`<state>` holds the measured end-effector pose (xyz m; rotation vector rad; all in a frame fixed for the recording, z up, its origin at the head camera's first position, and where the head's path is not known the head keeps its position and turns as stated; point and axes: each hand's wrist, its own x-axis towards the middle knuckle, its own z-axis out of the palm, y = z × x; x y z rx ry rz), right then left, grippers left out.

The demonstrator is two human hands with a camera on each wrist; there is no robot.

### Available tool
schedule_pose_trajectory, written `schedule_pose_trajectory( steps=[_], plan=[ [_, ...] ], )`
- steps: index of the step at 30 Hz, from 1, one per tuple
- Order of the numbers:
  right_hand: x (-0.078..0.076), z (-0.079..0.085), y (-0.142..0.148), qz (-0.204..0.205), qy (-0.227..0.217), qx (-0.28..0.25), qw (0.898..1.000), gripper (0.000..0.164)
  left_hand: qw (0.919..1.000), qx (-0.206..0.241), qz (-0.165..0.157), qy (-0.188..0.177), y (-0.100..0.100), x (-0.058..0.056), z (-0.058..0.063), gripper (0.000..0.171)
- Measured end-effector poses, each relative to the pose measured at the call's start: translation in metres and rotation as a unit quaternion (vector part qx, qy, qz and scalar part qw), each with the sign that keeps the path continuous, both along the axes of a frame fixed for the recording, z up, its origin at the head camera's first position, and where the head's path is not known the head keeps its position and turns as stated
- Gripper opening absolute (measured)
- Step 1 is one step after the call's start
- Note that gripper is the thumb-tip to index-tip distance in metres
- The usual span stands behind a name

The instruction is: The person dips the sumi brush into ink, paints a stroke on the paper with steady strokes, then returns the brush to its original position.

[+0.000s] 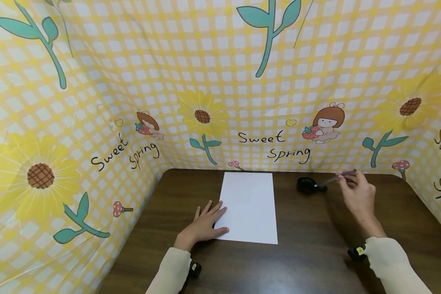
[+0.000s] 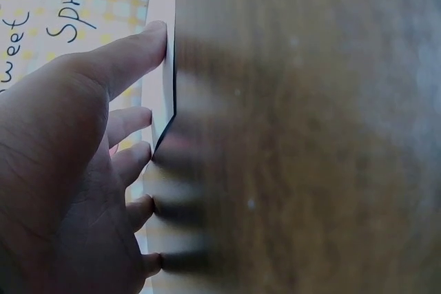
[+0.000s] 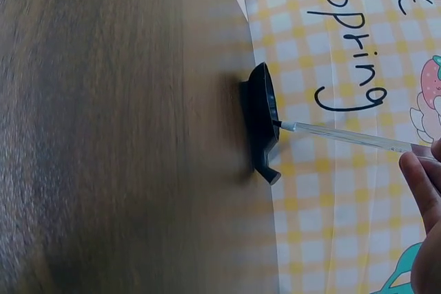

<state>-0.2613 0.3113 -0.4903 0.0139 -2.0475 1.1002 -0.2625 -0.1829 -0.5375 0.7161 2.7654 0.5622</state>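
A blank white sheet of paper (image 1: pixel 248 208) lies on the table. My left hand (image 1: pixel 202 226) rests on its lower left edge with the fingers spread; in the left wrist view the thumb and fingertips of that hand (image 2: pixel 76 142) touch down around the sheet's corner. To the right of the paper stands a small black ink dish (image 1: pixel 306 185) with a short handle. My right hand (image 1: pixel 359 198) pinches a slim, clear-handled brush (image 1: pixel 328 180). In the right wrist view the brush's (image 3: pixel 344 134) dark tip is at the inner side of the dish (image 3: pixel 259 118); whether it touches the bottom is hidden.
The dark wooden table (image 1: pixel 297 261) ends at the back against a yellow checked cloth (image 1: pixel 220 53) printed with flowers and lettering. The cloth also hangs along both sides. Each wrist carries a small black camera, such as the one at the left sleeve (image 1: pixel 169 269).
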Motion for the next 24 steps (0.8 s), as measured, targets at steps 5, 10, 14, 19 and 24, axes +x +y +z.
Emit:
schedule_pose_trajectory(
  steps=[5, 10, 14, 19, 24],
  plan=[
    [0.002, -0.001, 0.002, -0.001, 0.002, -0.009, 1.0, 0.021, 1.0, 0.005, 0.0, -0.001, 0.0, 0.001, 0.0, 0.08],
    [0.004, -0.003, 0.006, -0.009, -0.003, -0.01, 1.0, 0.021, 1.0, 0.001, 0.001, -0.001, 0.0, 0.001, 0.001, 0.08],
    [0.005, -0.002, 0.008, -0.015, -0.007, -0.008, 1.0, 0.022, 1.0, 0.003, 0.0, 0.0, 0.001, 0.002, 0.002, 0.08],
    [0.005, 0.0, 0.01, -0.019, -0.009, -0.007, 1.0, 0.022, 1.0, 0.004, 0.0, -0.002, 0.001, 0.003, 0.004, 0.08],
    [0.005, 0.001, 0.012, -0.02, -0.005, -0.002, 1.0, 0.022, 1.0, 0.002, 0.002, -0.003, 0.002, 0.003, 0.006, 0.08]
  ],
)
